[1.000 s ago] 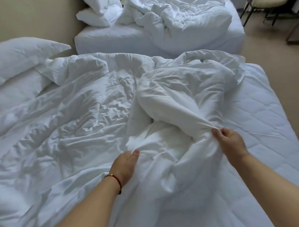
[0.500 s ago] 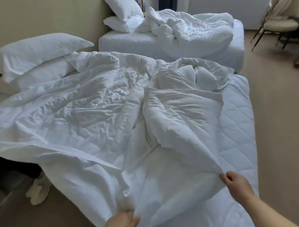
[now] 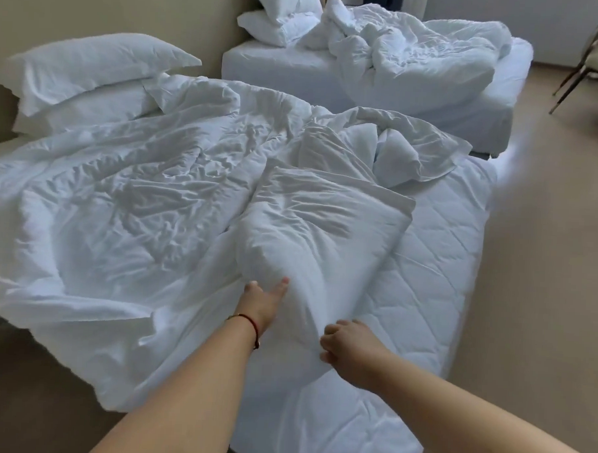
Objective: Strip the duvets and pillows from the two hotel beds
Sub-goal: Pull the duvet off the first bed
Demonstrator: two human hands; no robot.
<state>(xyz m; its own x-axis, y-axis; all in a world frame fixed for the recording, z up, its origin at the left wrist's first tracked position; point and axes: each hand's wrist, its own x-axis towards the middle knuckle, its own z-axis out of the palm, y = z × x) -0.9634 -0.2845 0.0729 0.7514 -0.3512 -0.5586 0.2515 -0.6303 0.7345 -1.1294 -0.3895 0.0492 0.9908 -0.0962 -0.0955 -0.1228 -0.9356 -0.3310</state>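
In the head view, the near duvet (image 3: pixel 137 212) lies rumpled across the near bed (image 3: pixel 436 266), one side folded back so that the quilted mattress shows on the right. The left hand (image 3: pixel 263 302) lies flat with its fingers straight against the rolled fold, probably steadying the bulk. The right hand (image 3: pixel 349 341) is curled and pinches the fold's lower edge, a hold that suits dragging the duvet towards the foot. Two near pillows (image 3: pixel 88 70) are stacked at the head, not yet removed. On the far bed (image 3: pixel 331 80) a second duvet (image 3: pixel 418 50) sits bunched beside two far pillows (image 3: pixel 282 16), apparently untouched. A chair (image 3: pixel 592 57) stands at the right edge.
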